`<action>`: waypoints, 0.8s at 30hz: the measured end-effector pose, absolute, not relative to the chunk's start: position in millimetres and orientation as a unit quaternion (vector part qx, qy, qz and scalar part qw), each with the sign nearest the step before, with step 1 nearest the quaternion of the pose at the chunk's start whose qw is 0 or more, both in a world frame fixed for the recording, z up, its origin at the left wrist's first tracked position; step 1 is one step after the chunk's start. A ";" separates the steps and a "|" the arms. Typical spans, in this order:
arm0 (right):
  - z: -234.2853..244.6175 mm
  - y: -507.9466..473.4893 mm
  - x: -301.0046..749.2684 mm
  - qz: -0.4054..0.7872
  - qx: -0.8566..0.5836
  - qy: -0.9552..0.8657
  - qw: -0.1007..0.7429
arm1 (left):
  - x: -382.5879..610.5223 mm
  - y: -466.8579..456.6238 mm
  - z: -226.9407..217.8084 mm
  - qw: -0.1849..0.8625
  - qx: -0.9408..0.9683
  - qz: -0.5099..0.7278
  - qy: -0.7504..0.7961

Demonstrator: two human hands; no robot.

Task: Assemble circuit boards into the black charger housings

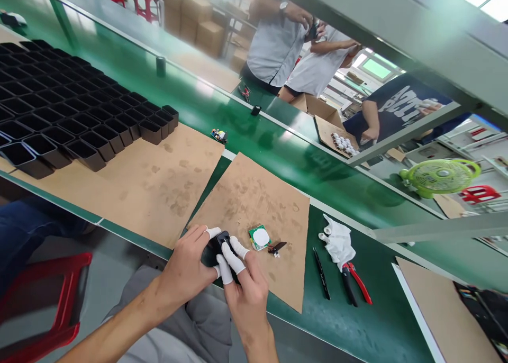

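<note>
My left hand wears white finger cots and is closed round a small black plastic housing near the table's front edge. From the other side my right hand, also in white finger cots, presses its fingertips against the housing. What lies inside the housing is hidden by the fingers. Just right of my hands a green circuit board with a round white disc rests on a cardboard sheet. Beside it lies a small dark part with wires.
Many black open boxes stand in rows at left. A black pen, a crumpled white glove and red-black pliers lie at right. A small circuit board sits on the green belt. Other people work across it, near a green fan.
</note>
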State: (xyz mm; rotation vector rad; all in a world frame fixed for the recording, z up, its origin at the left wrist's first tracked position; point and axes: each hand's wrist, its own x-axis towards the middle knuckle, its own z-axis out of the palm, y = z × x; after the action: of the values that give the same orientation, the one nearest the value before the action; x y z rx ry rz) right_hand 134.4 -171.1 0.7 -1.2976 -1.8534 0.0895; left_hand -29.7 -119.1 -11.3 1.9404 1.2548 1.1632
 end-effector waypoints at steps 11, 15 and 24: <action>-13.0 -176.9 140.1 0.001 -0.507 -0.772 0.383 | -33.8 -114.1 -10.8 0.303 0.742 0.401 0.443; 4.3 -179.2 142.8 -0.013 -0.490 -0.790 0.368 | -37.3 -115.9 2.0 0.296 0.745 0.414 0.431; -10.6 -179.4 133.7 -0.047 -0.529 -0.768 0.359 | -33.7 -117.2 -11.8 0.304 0.744 0.387 0.451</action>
State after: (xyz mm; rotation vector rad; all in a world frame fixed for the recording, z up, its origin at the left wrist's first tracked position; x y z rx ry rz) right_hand 133.7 -179.4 -10.6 -1.3653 -1.9801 -0.1209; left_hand -33.7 -117.2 -11.8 1.9723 1.1957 1.0252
